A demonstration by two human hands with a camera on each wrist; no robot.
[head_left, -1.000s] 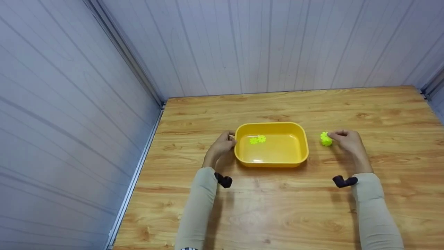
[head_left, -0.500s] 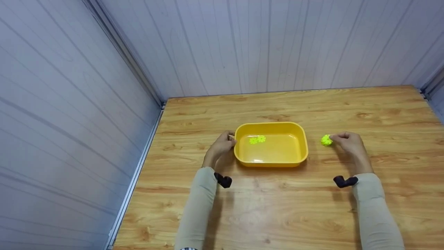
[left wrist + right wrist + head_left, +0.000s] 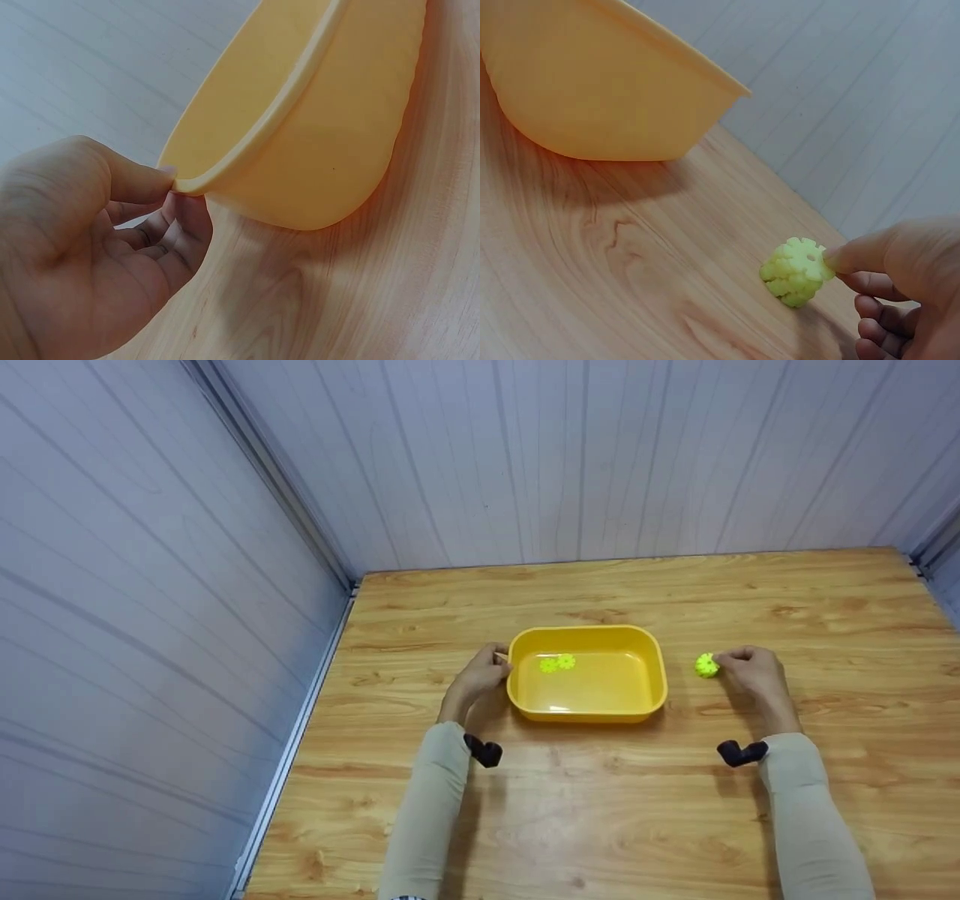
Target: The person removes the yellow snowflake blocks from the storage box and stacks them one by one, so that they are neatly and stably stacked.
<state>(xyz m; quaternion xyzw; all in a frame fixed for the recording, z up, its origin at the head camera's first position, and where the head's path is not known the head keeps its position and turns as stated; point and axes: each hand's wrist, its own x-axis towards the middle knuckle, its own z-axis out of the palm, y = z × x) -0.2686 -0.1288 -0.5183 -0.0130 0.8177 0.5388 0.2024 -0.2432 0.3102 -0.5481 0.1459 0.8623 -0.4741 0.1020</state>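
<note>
In the head view my left hand [image 3: 480, 671] pinches the left end of the rim of a yellow plastic basin [image 3: 600, 688]. The left wrist view shows the thumb over the rim and the fingers beneath it. Two bright yellow-green flower-shaped discs [image 3: 557, 663] lie side by side on the basin floor. To the right of the basin, on the table, stands a short stack of similar discs [image 3: 784, 285]. My right hand [image 3: 756, 671] pinches the edge of the top disc [image 3: 808, 256], which sits on the stack. That disc has a small centre hole and a notched edge.
The wooden table [image 3: 570, 810] carries the basin and the stack. Pale panelled walls stand behind [image 3: 600, 472] and at the left [image 3: 150, 622]. A black wrist mount [image 3: 484, 751] sits on the left sleeve and another mount [image 3: 741, 753] on the right.
The right hand has lowered the disc it pinches from just above the stack onto the top of it. The left hand and the basin have stayed in place.
</note>
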